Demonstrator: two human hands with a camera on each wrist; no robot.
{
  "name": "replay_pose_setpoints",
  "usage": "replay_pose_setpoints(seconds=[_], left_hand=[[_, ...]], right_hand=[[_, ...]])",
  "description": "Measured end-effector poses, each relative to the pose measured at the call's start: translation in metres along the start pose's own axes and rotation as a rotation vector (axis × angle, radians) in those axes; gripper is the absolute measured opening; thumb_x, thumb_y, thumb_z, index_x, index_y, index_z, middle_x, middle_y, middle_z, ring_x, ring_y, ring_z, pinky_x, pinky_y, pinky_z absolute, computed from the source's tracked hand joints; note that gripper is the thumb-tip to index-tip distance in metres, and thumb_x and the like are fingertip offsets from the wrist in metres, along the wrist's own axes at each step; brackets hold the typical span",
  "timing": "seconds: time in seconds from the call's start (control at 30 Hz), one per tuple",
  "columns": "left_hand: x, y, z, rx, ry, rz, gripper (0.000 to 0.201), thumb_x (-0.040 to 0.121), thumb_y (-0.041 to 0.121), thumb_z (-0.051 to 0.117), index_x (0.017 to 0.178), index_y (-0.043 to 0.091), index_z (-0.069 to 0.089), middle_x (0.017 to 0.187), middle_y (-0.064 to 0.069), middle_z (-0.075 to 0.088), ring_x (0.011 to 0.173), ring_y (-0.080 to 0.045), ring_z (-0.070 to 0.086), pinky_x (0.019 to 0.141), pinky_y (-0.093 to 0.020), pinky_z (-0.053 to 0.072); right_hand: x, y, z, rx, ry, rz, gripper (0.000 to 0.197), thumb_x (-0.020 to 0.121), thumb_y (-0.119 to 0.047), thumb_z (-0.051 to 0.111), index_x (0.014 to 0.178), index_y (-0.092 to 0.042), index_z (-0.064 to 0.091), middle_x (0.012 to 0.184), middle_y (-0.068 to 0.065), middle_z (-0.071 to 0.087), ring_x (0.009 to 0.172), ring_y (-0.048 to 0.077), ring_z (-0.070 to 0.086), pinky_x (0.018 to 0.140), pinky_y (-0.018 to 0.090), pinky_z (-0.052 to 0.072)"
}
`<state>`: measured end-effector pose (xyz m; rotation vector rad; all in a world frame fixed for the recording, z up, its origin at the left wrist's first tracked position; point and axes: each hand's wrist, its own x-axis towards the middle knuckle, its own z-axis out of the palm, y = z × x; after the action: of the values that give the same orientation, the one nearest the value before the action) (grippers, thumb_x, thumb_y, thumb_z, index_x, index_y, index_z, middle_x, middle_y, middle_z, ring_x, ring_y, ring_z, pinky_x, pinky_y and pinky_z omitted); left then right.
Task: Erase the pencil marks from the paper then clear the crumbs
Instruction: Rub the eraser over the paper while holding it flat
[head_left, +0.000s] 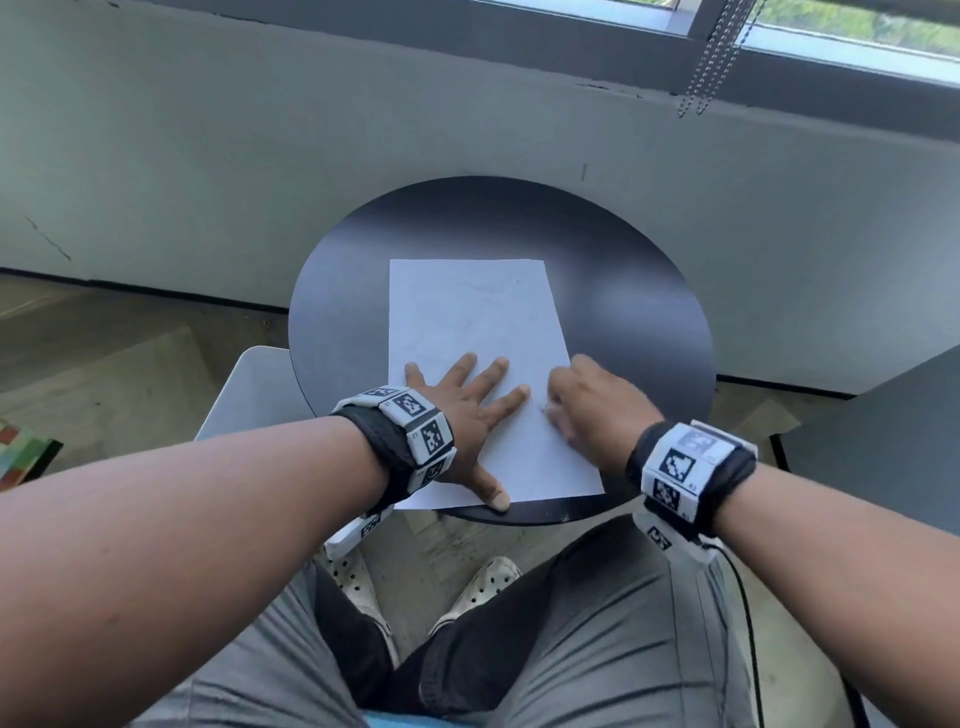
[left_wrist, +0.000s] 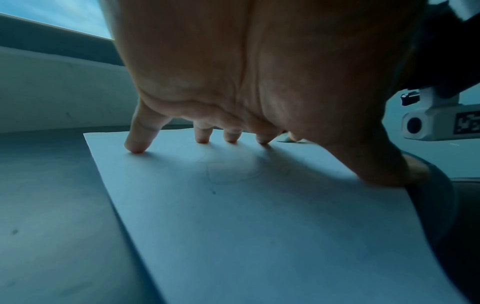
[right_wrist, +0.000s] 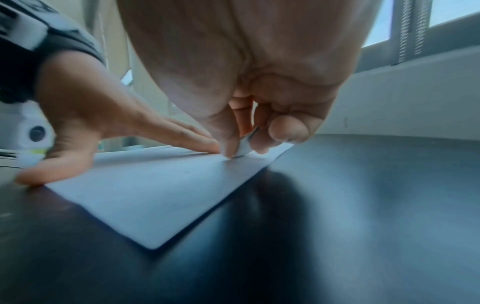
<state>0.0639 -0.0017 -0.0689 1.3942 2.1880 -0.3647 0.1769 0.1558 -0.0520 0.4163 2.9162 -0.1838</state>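
A white sheet of paper with faint pencil lines lies on a round black table. My left hand presses flat on the sheet's near left part, fingers spread and straight, thumb at the near edge. My right hand is over the sheet's right edge, blurred in the head view. In the right wrist view its curled fingers and thumb pinch a small white eraser, whose tip touches the paper beside the left index fingertip.
A white bin stands on the floor by the table's left side. A grey wall and a window sill run behind the table, with blind chains hanging at the upper right. My knees and shoes are below the table's near edge.
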Motion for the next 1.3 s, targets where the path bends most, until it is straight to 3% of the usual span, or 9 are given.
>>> replay_pose_setpoints(seconds=[0.07,0.23,0.37,0.57,0.77,0.87,1.0,1.17,1.3], left_hand=[[0.000,-0.001,0.000,-0.006,0.005,-0.004,0.137,0.056,0.094,0.059,0.153,0.040,-0.022,0.160,0.010,-0.032,0.150,-0.025,-0.024,0.107,-0.078,0.011],[-0.001,-0.001,0.002,-0.025,0.019,0.000,0.136,0.059,0.091,0.061,0.154,0.037,-0.020,0.161,0.010,-0.031,0.150,-0.025,-0.024,0.106,-0.080,0.011],[0.000,-0.004,0.006,-0.020,0.023,-0.003,0.138,0.055,0.095,0.057,0.154,0.037,-0.020,0.161,0.011,-0.031,0.151,-0.024,-0.023,0.106,-0.080,0.011],[-0.001,-0.004,0.005,-0.042,0.041,0.006,0.136,0.057,0.093,0.058,0.154,0.038,-0.020,0.161,0.012,-0.031,0.150,-0.023,-0.025,0.107,-0.079,0.009],[0.002,-0.005,0.005,-0.016,0.038,0.011,0.137,0.054,0.097,0.055,0.154,0.039,-0.019,0.161,0.011,-0.030,0.150,-0.024,-0.024,0.107,-0.079,0.007],[-0.001,-0.009,0.006,-0.026,0.055,0.042,0.133,0.057,0.097,0.051,0.155,0.037,-0.016,0.162,0.008,-0.029,0.150,-0.023,-0.025,0.111,-0.075,0.005],[-0.007,-0.023,0.009,-0.040,0.067,0.070,0.123,0.062,0.098,0.044,0.155,0.042,-0.014,0.163,0.003,-0.029,0.150,-0.020,-0.025,0.117,-0.066,0.001],[-0.008,-0.030,0.008,0.015,0.074,0.084,0.117,0.063,0.095,0.049,0.152,0.051,-0.013,0.163,0.006,-0.027,0.151,-0.022,-0.022,0.116,-0.068,0.004],[-0.009,-0.027,0.008,0.020,0.058,0.061,0.117,0.063,0.093,0.053,0.151,0.052,-0.013,0.162,0.007,-0.029,0.150,-0.023,-0.024,0.112,-0.074,0.006]], right_hand=[[0.000,-0.003,0.003,-0.012,0.009,0.015,0.022,0.099,-0.032,0.046,0.109,-0.013,0.050,0.115,0.010,0.047,0.091,0.034,0.056,0.074,0.037,0.045],[-0.027,-0.036,0.013,0.015,-0.174,-0.377,0.025,0.093,-0.026,0.056,0.115,-0.017,0.050,0.118,0.007,0.044,0.101,0.028,0.052,0.069,0.032,0.037],[0.005,0.000,0.004,0.009,0.006,0.034,0.023,0.098,-0.033,0.046,0.109,-0.013,0.050,0.111,0.010,0.045,0.094,0.036,0.057,0.077,0.039,0.047],[-0.019,-0.026,0.011,-0.030,-0.078,-0.256,0.017,0.096,-0.025,0.049,0.109,-0.014,0.051,0.106,0.005,0.043,0.079,0.026,0.050,0.063,0.035,0.040],[0.002,-0.005,0.001,0.273,-0.030,-0.010,0.024,0.092,-0.032,0.060,0.113,-0.020,0.060,0.111,0.002,0.051,0.105,0.023,0.054,0.093,0.036,0.044],[0.002,-0.010,0.007,0.327,-0.103,-0.014,0.018,0.089,-0.035,0.064,0.103,-0.026,0.059,0.102,-0.001,0.057,0.100,0.021,0.057,0.087,0.031,0.045],[0.001,0.001,0.009,0.402,-0.151,0.123,0.027,0.088,-0.054,0.060,0.089,-0.029,0.049,0.083,0.000,0.065,0.071,0.019,0.063,0.071,0.036,0.054],[-0.001,-0.003,0.004,0.344,-0.121,0.230,0.026,0.095,-0.044,0.049,0.096,-0.019,0.044,0.094,0.007,0.061,0.081,0.027,0.060,0.078,0.041,0.052],[-0.023,-0.031,0.013,0.179,-0.163,-0.072,0.024,0.098,-0.036,0.044,0.113,-0.016,0.041,0.100,0.009,0.059,0.090,0.035,0.056,0.075,0.040,0.047]])
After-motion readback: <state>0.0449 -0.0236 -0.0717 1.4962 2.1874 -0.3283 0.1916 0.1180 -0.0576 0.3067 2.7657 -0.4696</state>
